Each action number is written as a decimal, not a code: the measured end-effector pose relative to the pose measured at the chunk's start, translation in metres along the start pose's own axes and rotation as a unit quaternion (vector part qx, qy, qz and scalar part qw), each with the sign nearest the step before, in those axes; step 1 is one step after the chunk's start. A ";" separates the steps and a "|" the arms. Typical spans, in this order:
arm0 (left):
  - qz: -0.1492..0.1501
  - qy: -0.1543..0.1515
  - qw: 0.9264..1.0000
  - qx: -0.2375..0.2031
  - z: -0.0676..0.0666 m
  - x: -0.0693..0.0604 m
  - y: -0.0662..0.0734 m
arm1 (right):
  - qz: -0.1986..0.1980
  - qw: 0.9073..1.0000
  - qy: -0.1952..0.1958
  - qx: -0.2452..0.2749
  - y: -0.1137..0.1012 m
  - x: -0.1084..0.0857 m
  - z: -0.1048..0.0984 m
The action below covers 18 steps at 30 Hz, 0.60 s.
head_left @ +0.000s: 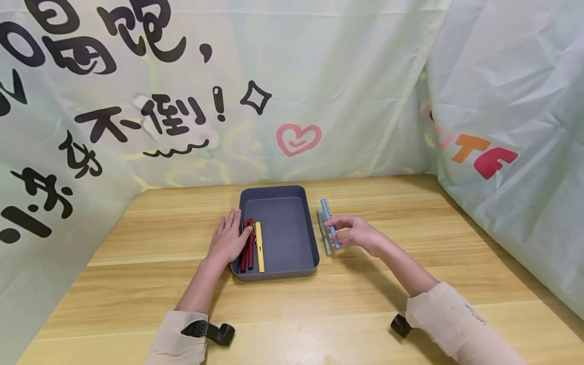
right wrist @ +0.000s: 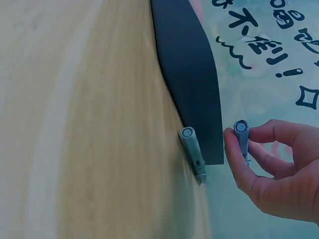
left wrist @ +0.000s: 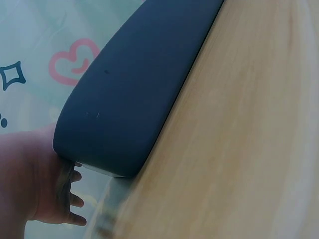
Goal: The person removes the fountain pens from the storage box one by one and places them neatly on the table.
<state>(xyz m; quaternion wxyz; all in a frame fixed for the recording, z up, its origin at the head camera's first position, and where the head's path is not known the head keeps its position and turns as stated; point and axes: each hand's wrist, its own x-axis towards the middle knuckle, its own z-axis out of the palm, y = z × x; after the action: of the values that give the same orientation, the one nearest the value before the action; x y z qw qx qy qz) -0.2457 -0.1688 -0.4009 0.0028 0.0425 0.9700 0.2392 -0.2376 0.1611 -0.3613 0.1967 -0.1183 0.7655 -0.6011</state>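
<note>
My left hand [head_left: 226,238] rests at the left wall of a dark grey-blue tray [head_left: 292,238]. Its fingers are spread and fairly straight, with the thumb over the rim near two dark red pens [head_left: 250,251]. Beside these, inside the tray, lies a yellow pen [head_left: 260,253]. Right of the tray, my right hand [head_left: 358,235] pinches a light blue pen [head_left: 325,208] between thumb and fingers. In the right wrist view that blue pen [right wrist: 241,130] is raised off the table, apart from a green pen [right wrist: 192,149] lying beside the tray.
The tray stands on a wooden table [head_left: 150,243]. Behind and at the right hangs a pale printed cloth [head_left: 356,91] reaching the table's edges. Black wrist-camera mounts [head_left: 221,334] sit at both sleeves, low over the table.
</note>
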 end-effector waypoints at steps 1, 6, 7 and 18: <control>0.000 0.000 1.000 0.000 0.000 0.000 0.000 | -0.002 1.000 0.000 0.002 0.001 0.000 0.000; 0.001 0.002 1.000 0.000 0.000 0.000 0.000 | 0.000 1.000 0.003 0.010 0.007 0.000 -0.002; 0.001 0.002 1.000 0.000 0.000 0.000 0.000 | -0.001 1.000 0.004 0.011 0.009 0.001 -0.002; 0.002 0.001 1.000 0.000 0.000 -0.001 0.000 | 0.011 1.000 0.015 0.025 0.021 0.005 -0.006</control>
<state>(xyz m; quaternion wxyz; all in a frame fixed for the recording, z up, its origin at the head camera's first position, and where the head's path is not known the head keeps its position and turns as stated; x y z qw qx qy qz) -0.2448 -0.1690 -0.4011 0.0012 0.0442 0.9699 0.2397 -0.2434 0.1695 -0.3815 0.1942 -0.0959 0.7542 -0.6199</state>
